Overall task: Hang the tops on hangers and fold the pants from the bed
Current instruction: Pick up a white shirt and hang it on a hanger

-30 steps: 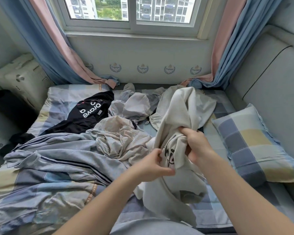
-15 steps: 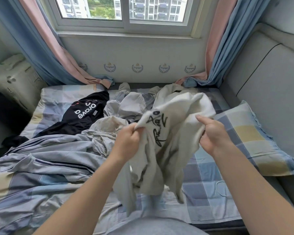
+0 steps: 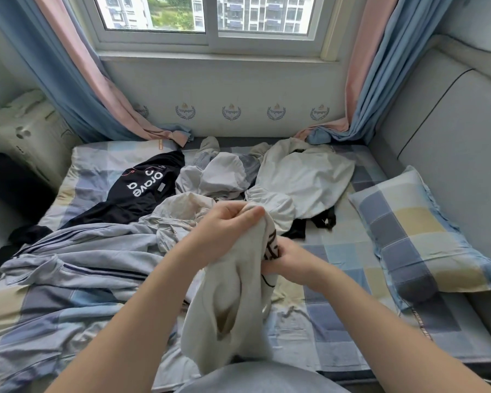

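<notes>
Both hands clamped on one cream top (image 3: pixel 233 304), held up over the near edge of the bed (image 3: pixel 338 321). Left hand (image 3: pixel 224 225) bunched tight around the upper end of the cloth, knuckles up; right hand (image 3: pixel 288 258) lower and just beside it, pinching the fabric near a dark printed mark. Bulk of the garment hanging down in a twisted rope between the forearms, lower end touching or nearly touching the lap. No hanger anywhere in view.

Rest of the laundry well back on the mattress: black printed top (image 3: pixel 142 191) to the left, pale garments (image 3: pixel 304 177) heaped toward the window, grey striped piece (image 3: pixel 77 251) spread along the left side, checked pillow (image 3: pixel 417 231) at the right.

Likely trouble from here: so bunched a grip hides neckline and shoulders, so could end up feeding a hanger through a sleeve or hanging it inside out. Twisted cloth may stay creased unless shaken open. Dangling end could catch on the heap or slide off the bed edge if one hand lets go.
</notes>
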Demonstrator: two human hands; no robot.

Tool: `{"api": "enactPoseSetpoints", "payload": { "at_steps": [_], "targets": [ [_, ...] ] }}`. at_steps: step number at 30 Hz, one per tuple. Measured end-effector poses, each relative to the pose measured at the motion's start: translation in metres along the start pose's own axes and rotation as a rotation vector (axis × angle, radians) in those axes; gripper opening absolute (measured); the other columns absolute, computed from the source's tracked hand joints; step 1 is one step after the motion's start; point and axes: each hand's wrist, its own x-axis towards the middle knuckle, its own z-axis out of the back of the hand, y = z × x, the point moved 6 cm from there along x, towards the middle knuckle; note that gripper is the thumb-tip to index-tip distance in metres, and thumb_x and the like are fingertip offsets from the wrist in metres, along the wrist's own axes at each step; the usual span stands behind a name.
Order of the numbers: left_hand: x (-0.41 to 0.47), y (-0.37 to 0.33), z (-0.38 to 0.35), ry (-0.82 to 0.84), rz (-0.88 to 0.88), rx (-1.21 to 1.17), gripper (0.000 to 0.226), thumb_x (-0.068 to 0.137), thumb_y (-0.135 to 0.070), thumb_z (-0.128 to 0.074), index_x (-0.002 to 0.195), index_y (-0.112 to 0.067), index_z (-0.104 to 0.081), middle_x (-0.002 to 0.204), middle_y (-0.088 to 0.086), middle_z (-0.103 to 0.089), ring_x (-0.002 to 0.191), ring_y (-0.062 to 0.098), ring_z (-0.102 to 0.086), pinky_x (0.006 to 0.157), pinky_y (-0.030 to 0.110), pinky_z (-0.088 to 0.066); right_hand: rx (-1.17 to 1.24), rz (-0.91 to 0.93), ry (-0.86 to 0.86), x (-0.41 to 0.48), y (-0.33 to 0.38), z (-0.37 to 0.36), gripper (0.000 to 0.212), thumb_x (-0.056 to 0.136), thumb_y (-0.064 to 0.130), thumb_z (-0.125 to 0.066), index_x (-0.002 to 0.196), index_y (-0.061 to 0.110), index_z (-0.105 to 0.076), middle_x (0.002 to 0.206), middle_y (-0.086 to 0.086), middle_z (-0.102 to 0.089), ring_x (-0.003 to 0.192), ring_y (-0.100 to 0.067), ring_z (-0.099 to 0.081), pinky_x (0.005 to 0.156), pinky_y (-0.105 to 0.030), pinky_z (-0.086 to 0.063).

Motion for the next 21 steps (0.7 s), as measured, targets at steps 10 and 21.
{"api": "enactPoseSetpoints", "payload": {
  "at_steps": [10, 21],
  "targets": [
    [0.001, 0.020, 0.068, -0.378, 0.084, 0.198, 0.024, 0.096, -0.030, -0.066, 0.080, -0.012, -0.066, 0.075, -0.001, -0.057, 0.070, 0.011, -0.052, 0.063, 0.027, -0.041, -0.095, 0.051, -0.226, 0.015, -0.024, 0.027, 0.054, 0.086, 0.045, -0.063, 0.091, -0.008, -0.058, 0.079, -0.005, -0.053, 0.075, -0.018, -0.045, 0.071, -0.039, -0.036],
    [-0.015, 0.080, 0.009, 0.081, 0.280, 0.223, 0.054, 0.077, -0.058, -0.078, 0.124, -0.045, -0.056, 0.122, -0.019, -0.062, 0.117, -0.011, -0.053, 0.101, 0.024, -0.044, 0.109, 0.285, -0.339, -0.016, 0.065, 0.044, 0.085, 0.082, 0.061, -0.070, 0.100, -0.020, -0.050, 0.082, -0.019, -0.052, 0.084, -0.026, -0.047, 0.074, -0.046, -0.039]
  ]
}}
